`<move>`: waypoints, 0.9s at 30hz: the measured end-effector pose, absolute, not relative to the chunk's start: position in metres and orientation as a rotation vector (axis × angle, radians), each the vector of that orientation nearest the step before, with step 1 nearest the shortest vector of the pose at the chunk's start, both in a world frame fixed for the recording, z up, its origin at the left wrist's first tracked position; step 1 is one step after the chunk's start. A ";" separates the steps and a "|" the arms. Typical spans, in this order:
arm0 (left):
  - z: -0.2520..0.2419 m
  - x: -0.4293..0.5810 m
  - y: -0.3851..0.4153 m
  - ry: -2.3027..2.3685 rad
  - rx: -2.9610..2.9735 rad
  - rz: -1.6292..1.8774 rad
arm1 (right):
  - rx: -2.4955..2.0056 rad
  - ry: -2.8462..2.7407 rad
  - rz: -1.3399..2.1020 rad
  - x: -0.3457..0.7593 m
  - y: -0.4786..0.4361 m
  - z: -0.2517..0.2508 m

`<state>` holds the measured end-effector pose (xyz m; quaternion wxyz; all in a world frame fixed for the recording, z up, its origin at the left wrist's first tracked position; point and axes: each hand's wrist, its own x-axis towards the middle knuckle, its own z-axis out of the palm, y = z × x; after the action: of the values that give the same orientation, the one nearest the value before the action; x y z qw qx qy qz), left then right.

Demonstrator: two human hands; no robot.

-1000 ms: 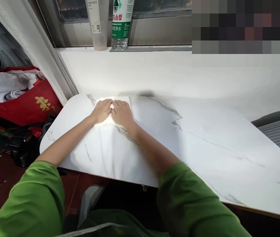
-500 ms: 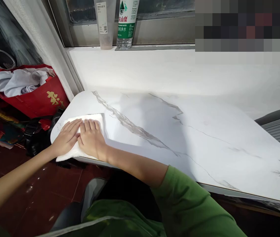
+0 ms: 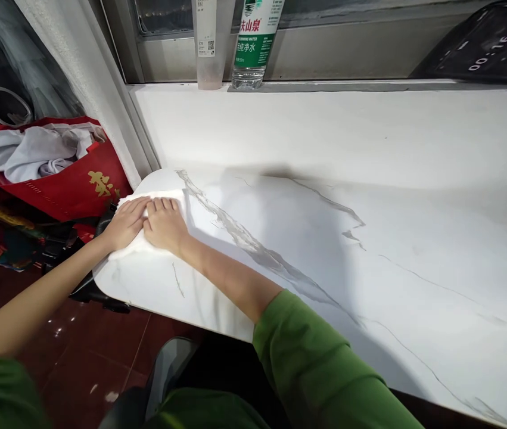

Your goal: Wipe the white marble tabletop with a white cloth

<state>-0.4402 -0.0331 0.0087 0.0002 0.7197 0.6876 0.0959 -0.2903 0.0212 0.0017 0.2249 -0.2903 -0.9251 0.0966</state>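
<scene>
A white cloth (image 3: 136,245) lies spread on the left end of a white marble-patterned table (image 3: 324,250). My left hand (image 3: 124,225) rests flat on the cloth, its fingers stretched out toward the table's back left corner. Close beside it, my right hand (image 3: 164,223) presses palm-down on the same cloth, its fingers pointing away from me and the thumb near the left hand. Both hands partly cover the cloth, whose back edge shows beyond the fingertips.
On the sill behind stand a clear plastic cup (image 3: 211,47) and a water bottle (image 3: 255,44). At the right of the sill is a dark device (image 3: 481,44) with lit digits. A red bag (image 3: 70,193) filled with pale fabric sits left of the table, near a white curtain (image 3: 74,71).
Both hands have slid the cloth away from the table's front edge toward the back left corner. The view has shifted a little, bringing the dark device into sight.
</scene>
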 end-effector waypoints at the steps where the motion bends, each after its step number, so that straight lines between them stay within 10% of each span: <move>1: 0.008 -0.441 -0.018 2.159 2.265 0.298 | -0.826 -2.550 0.271 -0.292 0.034 0.001; 13: -0.002 -0.405 0.121 2.060 2.332 0.329 | -1.075 -2.422 0.187 -0.263 0.145 -0.016; 27: -0.001 -0.340 0.028 2.065 2.368 0.229 | -0.973 -2.507 0.104 -0.193 0.070 -0.015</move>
<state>-0.3401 0.0284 -0.0007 -0.0043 0.7517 0.6554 0.0728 -0.1933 0.0698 -0.0155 0.2235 -0.3524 -0.9080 0.0377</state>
